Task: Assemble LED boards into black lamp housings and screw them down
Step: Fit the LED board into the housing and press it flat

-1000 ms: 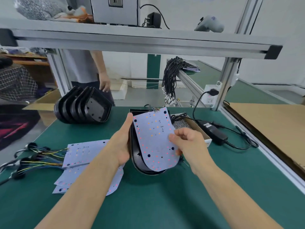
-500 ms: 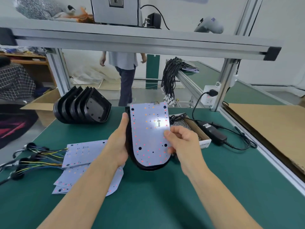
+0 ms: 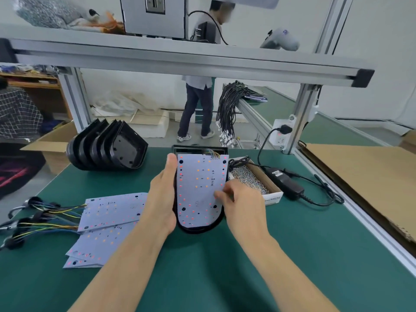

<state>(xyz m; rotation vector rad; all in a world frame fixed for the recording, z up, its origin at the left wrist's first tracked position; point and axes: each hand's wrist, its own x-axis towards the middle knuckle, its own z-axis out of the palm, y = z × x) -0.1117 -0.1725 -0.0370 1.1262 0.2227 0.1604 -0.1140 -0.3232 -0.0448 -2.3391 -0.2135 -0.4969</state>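
Left hand (image 3: 162,199): fingers curled round the left wall of the black lamp housing (image 3: 198,228), thumb up along the rim.
Right hand (image 3: 242,208): fingertips pinch the right edge of the LED board (image 3: 200,190).
LED board: lies in the housing, between both hands.
Housing: mid counter (image 3: 202,278).
Spare boards (image 3: 108,221): toward the left edge.
Stacked housings (image 3: 108,147): far left corner.

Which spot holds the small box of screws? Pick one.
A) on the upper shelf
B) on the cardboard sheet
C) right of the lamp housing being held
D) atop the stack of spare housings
C: the box of screws sits on the green mat just right of the held housing.
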